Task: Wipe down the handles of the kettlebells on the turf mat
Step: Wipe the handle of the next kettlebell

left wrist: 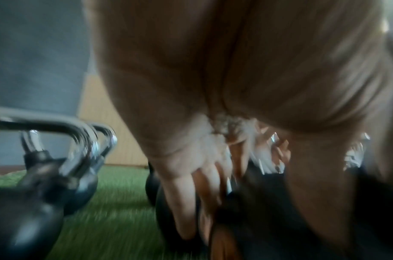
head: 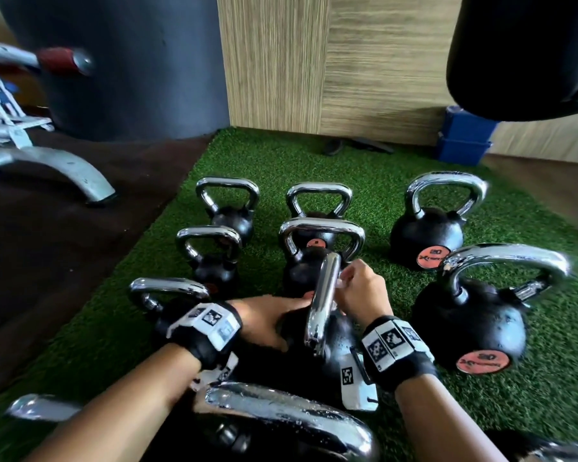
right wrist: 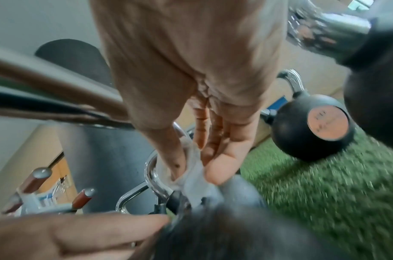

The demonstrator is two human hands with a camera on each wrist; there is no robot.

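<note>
Several black kettlebells with chrome handles stand on the green turf mat [head: 381, 168]. One in the front middle shows its handle [head: 324, 301] edge-on above its black body [head: 336, 345]. My left hand [head: 267, 320] lies on that body with straight fingers [left wrist: 186, 202] pressed against it. My right hand [head: 357, 285] is at the handle's upper right side. It pinches a white wipe [right wrist: 194, 177] between thumb and fingers against the chrome. In the head view the wipe is almost hidden by the fingers.
Close neighbours are a kettlebell [head: 471, 321] to the right, another [head: 427, 235] behind it, one [head: 317, 255] just behind the handle, and a big handle [head: 281, 418] under my forearms. A punching bag [head: 521, 55] hangs top right. A metal bench frame [head: 47, 161] is on the left.
</note>
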